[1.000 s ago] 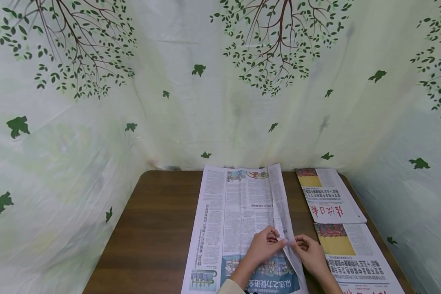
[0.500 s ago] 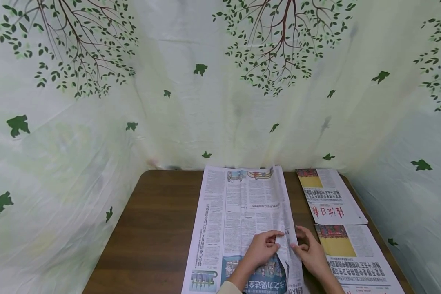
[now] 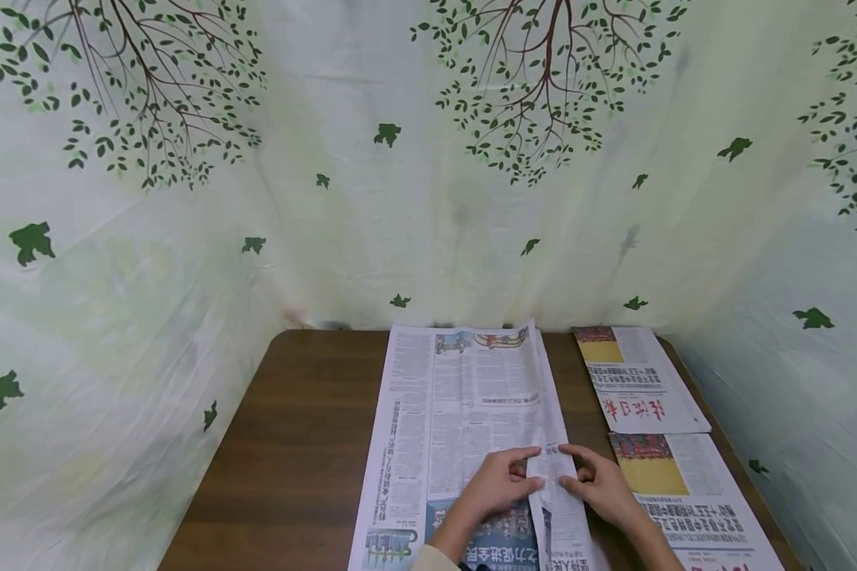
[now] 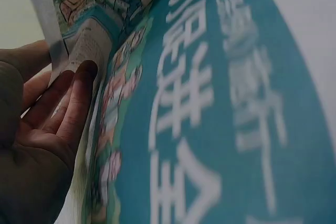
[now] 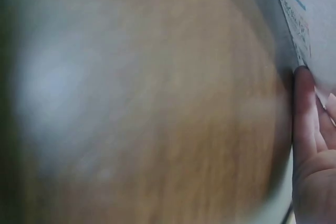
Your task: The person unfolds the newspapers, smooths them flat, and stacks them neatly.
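A large newspaper sheet lies lengthwise on the table, its right side folded into a narrow strip. My left hand holds the strip's left edge between thumb and fingers. Across from it, my right hand holds the strip's right edge, thumb and index finger spread along it. In the left wrist view, the left hand has its fingers at the raised fold, beside the blue printed panel. The right wrist view catches fingers of the right hand right at the paper's edge.
Two folded newspapers lie along the table's right side, a far one and a near one. Brown wooden table extends to the left. A leaf-printed cloth hangs behind and at both sides.
The strip on the sheet's right side has turned over and shifted, now showing print between the hands. The hands have drawn slightly apart, with thumbs and index fingers spread wider.
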`<state>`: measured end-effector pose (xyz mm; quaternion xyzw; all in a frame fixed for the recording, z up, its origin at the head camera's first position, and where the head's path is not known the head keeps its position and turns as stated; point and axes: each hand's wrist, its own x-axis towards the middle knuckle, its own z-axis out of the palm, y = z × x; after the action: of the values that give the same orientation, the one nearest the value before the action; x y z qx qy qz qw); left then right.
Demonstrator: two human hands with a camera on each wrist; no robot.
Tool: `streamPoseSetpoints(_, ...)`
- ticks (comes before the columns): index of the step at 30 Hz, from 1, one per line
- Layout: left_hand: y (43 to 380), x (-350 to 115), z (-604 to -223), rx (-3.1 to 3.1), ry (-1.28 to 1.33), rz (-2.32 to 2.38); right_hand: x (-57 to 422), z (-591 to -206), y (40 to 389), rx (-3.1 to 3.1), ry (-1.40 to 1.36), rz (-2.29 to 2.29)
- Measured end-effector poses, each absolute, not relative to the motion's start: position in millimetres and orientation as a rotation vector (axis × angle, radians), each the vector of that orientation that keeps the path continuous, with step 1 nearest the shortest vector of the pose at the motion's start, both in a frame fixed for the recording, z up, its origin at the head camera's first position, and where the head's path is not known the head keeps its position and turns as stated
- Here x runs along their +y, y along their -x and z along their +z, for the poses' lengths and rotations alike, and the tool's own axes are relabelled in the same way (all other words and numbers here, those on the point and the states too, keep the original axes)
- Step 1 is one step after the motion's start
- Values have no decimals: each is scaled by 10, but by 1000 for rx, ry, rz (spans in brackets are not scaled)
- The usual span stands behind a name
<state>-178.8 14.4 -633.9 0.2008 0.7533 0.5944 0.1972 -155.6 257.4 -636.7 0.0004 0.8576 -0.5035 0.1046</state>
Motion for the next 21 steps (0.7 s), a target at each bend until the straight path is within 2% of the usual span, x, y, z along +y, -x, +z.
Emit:
streamPoseSetpoints(11, 1863, -289, -6298, 2129, -496, 1694, 2500, -6310, 1540, 2679, -177, -1427)
streamPoseSetpoints(21, 1910, -548, -6266, 2258, -535, 1621, 2471, -6308, 1542, 2747, -158, -1404)
